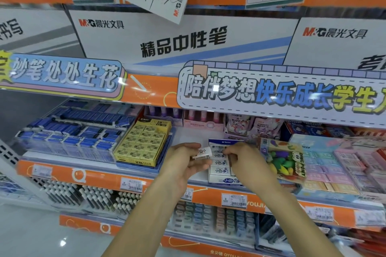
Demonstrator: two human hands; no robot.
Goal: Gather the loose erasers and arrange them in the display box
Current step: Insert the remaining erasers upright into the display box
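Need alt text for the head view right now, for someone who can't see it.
A person's left hand holds a small white eraser at a store shelf, while the right hand reaches into the white and blue display box of matching erasers. A yellow box of 2B erasers stands to its left, and a packet of colourful shaped erasers to its right.
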